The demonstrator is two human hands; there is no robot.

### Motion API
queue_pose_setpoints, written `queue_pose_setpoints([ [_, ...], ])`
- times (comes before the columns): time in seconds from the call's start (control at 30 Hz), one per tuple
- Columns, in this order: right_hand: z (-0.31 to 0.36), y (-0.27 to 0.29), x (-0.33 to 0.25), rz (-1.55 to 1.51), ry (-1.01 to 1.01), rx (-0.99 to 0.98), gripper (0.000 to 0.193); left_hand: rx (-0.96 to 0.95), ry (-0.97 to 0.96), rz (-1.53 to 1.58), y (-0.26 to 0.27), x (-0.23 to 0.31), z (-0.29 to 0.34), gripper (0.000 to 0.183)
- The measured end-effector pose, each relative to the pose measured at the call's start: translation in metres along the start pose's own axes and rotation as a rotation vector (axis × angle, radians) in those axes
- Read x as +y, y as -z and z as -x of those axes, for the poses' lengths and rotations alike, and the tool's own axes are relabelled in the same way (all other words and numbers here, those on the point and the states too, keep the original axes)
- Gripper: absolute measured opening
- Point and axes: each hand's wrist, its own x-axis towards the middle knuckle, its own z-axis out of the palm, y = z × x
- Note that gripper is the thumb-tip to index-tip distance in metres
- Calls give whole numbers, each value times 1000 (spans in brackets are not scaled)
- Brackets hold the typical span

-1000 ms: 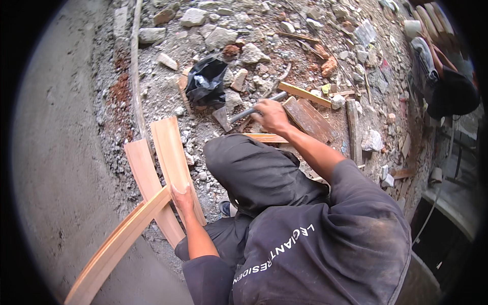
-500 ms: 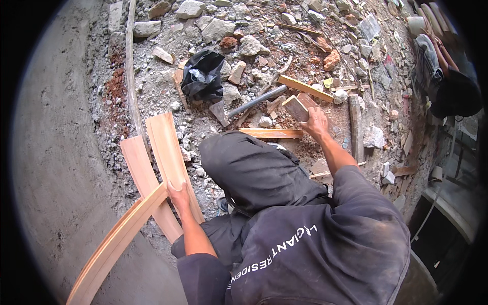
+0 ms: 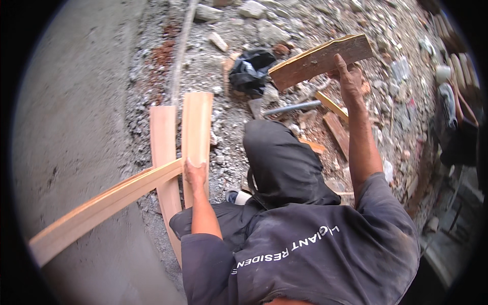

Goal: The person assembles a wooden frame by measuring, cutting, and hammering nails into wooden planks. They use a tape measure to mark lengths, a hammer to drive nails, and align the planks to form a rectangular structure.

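Note:
My right hand (image 3: pixel 348 79) is raised over the rubble, closed around a short, dark brown wooden board (image 3: pixel 320 60) with a rough, pale upper edge. My left hand (image 3: pixel 195 174) is closed at the end of long, pale wooden boards (image 3: pixel 107 201), which stretch away to the lower left. Under that hand stands a light grooved plank (image 3: pixel 197 122); its palm side is hidden, so which boards it grips is hard to make out. Another pinkish plank (image 3: pixel 163 134) lies just left of it, crossed by the long boards.
A hammer (image 3: pixel 292 108) lies by a black plastic bag (image 3: pixel 251 71) among broken stones. Wood offcuts (image 3: pixel 336 133) are scattered to the right of my knee. A smooth concrete surface (image 3: pixel 76 101) runs along the left. Another person (image 3: pixel 457 122) is at the far right.
My right hand has lifted the brown board off the rubble, up and away from me. My left hand stays at the pale boards, whose far end has swung upward. The whole view has shifted.

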Motion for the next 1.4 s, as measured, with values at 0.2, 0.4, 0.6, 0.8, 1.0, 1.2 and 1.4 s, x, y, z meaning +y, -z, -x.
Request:
queue_pose_setpoints([
  [0.2, 4, -120, 1, -65, -201, -183, 51, 64, -2, 171, 34, 36, 2, 86],
  [0.4, 41, -220, 1, 111, -219, -552, 61, 254, -642, 126, 105, 152, 8, 105],
  [0.6, 48, -224, 11, 317, 76, -867, 51, 50, -469, 386, 82, 126, -15, 95],
  [0.8, 101, -73, 178, 874, -70, -827, 40, 121, -237, 290, 55, 79, -37, 88],
  [1.0, 165, -34, 218, 1136, 194, -707, 24, 211, -214, 213, 31, 42, -53, 85],
  [1.2, 156, -30, 240, 1287, 199, -726, 21, 387, -323, 200, 6, 42, -49, 76],
  [1.4, 143, -66, 193, 1210, 345, -746, 16, 560, -371, 232, -7, 35, -59, 68],
])
